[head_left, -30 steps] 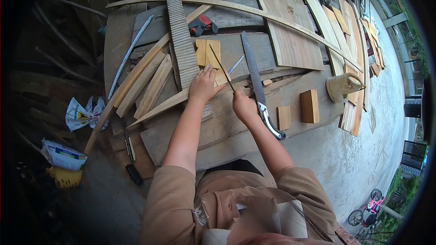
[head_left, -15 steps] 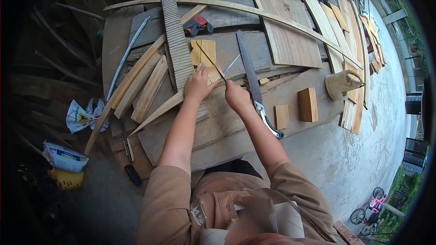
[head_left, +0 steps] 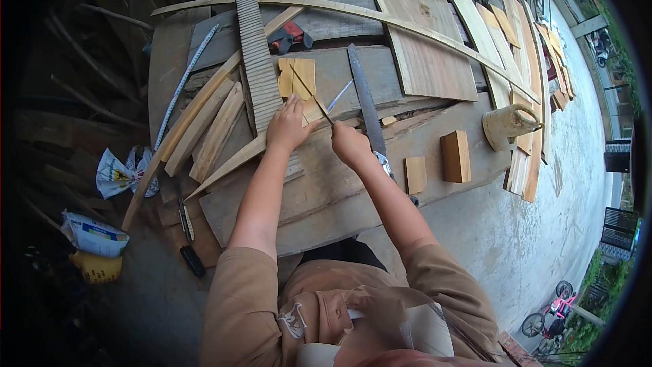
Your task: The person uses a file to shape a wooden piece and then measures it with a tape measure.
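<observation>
My right hand [head_left: 351, 146] is closed round the near end of a thin dark file [head_left: 303, 83], which slants away to the upper left. My left hand [head_left: 288, 126] presses on a small pale wood piece [head_left: 313, 111], fingers together and thumb toward the file. The file crosses this piece, but contact between them is hard to make out. Just beyond lies a yellowish wood block [head_left: 297, 76] with an uneven left edge. A handsaw [head_left: 367, 95] rests right of my right hand, its handle mostly hidden by my forearm. Near the file is a blue-white pen-like stick [head_left: 339, 95].
A ridged wooden strip [head_left: 258, 61] and a long curved strip [head_left: 380, 16] lie on the plank bench [head_left: 299, 211]. Red-black pliers-like tool [head_left: 291, 37], wide board [head_left: 428, 41], upright block [head_left: 456, 156], small flat block [head_left: 415, 175] and beige container [head_left: 502, 128] stand around. A tape measure [head_left: 187, 88] lies left.
The whole view has shifted slightly. My right forearm now covers more of the handsaw's handle. Both hands keep their holds, and the file lies at nearly the same slant.
</observation>
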{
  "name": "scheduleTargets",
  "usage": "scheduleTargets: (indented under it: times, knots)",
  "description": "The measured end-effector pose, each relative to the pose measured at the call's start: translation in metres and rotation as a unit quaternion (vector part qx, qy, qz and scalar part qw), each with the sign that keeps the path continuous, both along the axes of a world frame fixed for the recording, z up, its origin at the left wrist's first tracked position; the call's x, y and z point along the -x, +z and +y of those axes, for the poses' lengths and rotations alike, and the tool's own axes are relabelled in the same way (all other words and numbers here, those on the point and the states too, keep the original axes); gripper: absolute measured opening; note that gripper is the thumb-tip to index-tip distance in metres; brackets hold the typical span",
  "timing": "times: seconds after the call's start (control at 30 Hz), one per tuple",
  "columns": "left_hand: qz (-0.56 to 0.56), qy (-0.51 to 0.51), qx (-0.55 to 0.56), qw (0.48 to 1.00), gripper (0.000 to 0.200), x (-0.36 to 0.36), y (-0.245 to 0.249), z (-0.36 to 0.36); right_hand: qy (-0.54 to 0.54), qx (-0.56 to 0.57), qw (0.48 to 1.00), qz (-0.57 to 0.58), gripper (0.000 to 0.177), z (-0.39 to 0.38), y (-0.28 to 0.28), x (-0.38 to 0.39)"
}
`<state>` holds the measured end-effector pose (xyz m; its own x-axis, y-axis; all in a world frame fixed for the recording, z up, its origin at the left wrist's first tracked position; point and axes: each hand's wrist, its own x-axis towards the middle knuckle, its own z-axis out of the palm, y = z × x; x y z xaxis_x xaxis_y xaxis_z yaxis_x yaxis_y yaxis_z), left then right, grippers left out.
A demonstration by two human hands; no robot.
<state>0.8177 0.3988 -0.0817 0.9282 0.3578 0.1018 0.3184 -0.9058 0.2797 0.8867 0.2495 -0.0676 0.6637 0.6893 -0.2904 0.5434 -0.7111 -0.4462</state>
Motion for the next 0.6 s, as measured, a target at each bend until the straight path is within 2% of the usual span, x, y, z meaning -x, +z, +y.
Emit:
scheduleTargets:
  times: [0.1,0.27,0.37,0.53,0.6]
  knots:
    - [0.001,0.023,-0.003,1.0,0.066,-0.001,-0.002,-0.002,-0.008,-0.006,1.0,-0.002,0.018,-0.002,-0.002,0.002]
    - [0.023,0.021,0.017,0.999,0.066,-0.001,0.004,-0.002,-0.023,0.082,0.995,0.055,0.015,-0.09,0.032,0.042]
    - [0.029,0.031,0.026,0.999,0.066,-0.001,0.005,-0.003,-0.022,0.072,0.996,0.048,0.015,-0.088,0.041,0.038]
    - [0.007,0.02,0.022,1.0,0.068,-0.002,0.004,0.0,0.0,0.023,1.0,0.014,0.02,0.005,0.011,-0.004]
    - [0.012,0.033,0.038,0.999,0.065,-0.002,0.006,-0.002,0.002,0.023,0.999,0.022,0.02,0.008,0.009,-0.006]
